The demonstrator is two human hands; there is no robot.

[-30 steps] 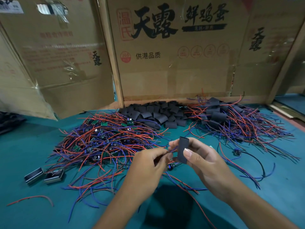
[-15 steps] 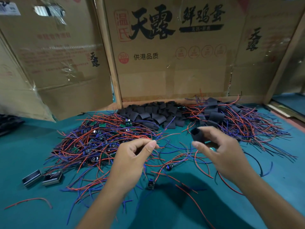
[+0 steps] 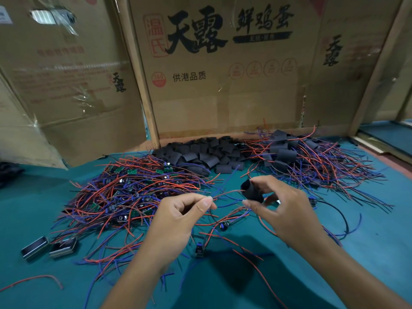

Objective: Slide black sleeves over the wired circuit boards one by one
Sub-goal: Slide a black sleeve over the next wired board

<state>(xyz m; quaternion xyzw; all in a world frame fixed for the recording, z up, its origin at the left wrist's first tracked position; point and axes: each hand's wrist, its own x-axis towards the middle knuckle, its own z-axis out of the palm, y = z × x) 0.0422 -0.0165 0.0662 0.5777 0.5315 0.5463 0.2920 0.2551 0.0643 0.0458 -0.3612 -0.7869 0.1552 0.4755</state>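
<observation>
Far left on the counter (image 3: 33, 201) lie two small metal cases (image 3: 48, 247), apart from everything else. Next comes the heap of bare boards (image 3: 124, 192), green ones tangled in red and blue leads, waiting their turn. My left hand (image 3: 178, 219) hovers over its near edge, thumb and forefinger pinching the wires (image 3: 225, 194) of the board I am working on; the board itself I cannot make out among the leads. Those wires run right toward the sleeve (image 3: 253, 190), which my right hand (image 3: 283, 208) pinches between thumb and fingertips, its open mouth turned toward the leads. Behind, by the cardboard (image 3: 223, 97), sits the pile of spare sleeves (image 3: 200, 155), and to the right the finished lot (image 3: 312, 161).

The sleeve looks light and soft, so I judge it will flatten if squeezed; better to hold it by its edges and keep the mouth round. The wires are thin and floppy, best pinched close to their tips when threading.
</observation>
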